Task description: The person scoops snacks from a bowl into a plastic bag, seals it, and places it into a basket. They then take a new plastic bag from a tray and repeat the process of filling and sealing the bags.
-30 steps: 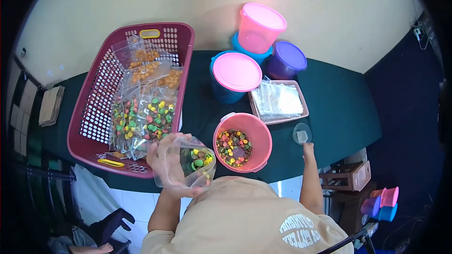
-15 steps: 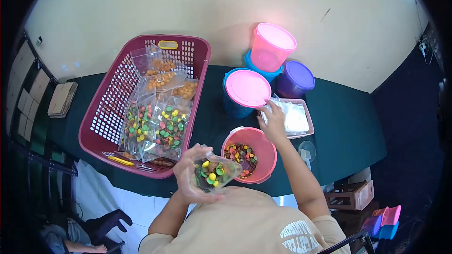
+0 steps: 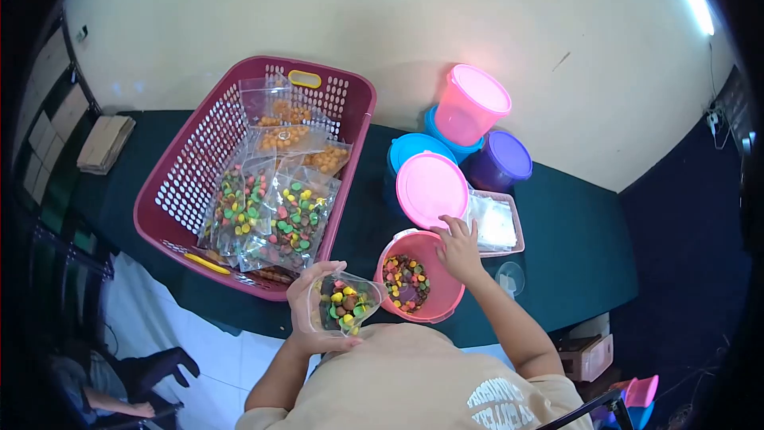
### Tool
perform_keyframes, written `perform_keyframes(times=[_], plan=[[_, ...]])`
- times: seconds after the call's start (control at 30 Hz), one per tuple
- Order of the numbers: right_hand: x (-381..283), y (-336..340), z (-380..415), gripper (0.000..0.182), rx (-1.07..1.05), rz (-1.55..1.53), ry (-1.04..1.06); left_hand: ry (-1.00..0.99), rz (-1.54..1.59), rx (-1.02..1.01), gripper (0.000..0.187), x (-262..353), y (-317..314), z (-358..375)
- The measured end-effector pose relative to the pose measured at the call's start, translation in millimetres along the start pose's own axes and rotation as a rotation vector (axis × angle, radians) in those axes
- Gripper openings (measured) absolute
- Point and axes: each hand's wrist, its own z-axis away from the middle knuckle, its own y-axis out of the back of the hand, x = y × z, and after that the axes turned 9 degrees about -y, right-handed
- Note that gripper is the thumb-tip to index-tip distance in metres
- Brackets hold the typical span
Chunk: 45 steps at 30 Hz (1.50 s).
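Observation:
My left hand [image 3: 306,310] is wrapped round a clear plastic bag [image 3: 348,304] of yellow, green and brown candy-like pieces, just left of the pink tub [image 3: 454,291]. Loose colourful pieces [image 3: 407,283] cover part of the tub's bottom. At the near edge of a round pink lid [image 3: 432,189], my right hand [image 3: 460,253] grips with its fingertips; the thumb side is partly hidden. The lid is tilted between the tub and a blue container [image 3: 422,146], overlapping that container's top from this viewpoint.
A maroon basket [image 3: 151,227] with several filled bags [image 3: 294,223] takes up the table's left. Behind are a pink container [image 3: 474,103] and a purple one [image 3: 500,161]. A tray of plastic bags [image 3: 493,221] and a clear scoop [image 3: 510,279] lie right. A person [image 3: 111,386] sits lower left.
My right hand has drawn the pink lid off the blue container towards me, uncovering its blue top. My left hand still holds the bag, now turned slightly. The camera view has shifted a little.

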Motion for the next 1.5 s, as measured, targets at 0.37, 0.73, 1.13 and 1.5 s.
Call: perform_keyframes(times=[0.37, 0.73, 1.13, 1.5], plan=[[5.3, -32.7, -13.0, 0.049, -0.2, -0.033, -0.145, 0.031, -0.058, -0.093, 0.114, -9.9, -6.7, -13.8], [51.1, -54.9, -32.6, 0.027, -0.105, -0.317, -0.375, 0.078, -0.068, -0.07, 0.114, -15.5, -15.1, -6.9], [36.0, 33.8, -11.3, 0.021, 0.716, -0.488, -0.248, 0.1, -0.053, -0.04, 0.112, -17.5, -13.8, -4.9], [12.0, 21.8, 33.5, 0.033, -0.035, -0.565, -0.43, 0.091, -0.053, -0.043, 0.112, -28.3, -20.3, -10.0]])
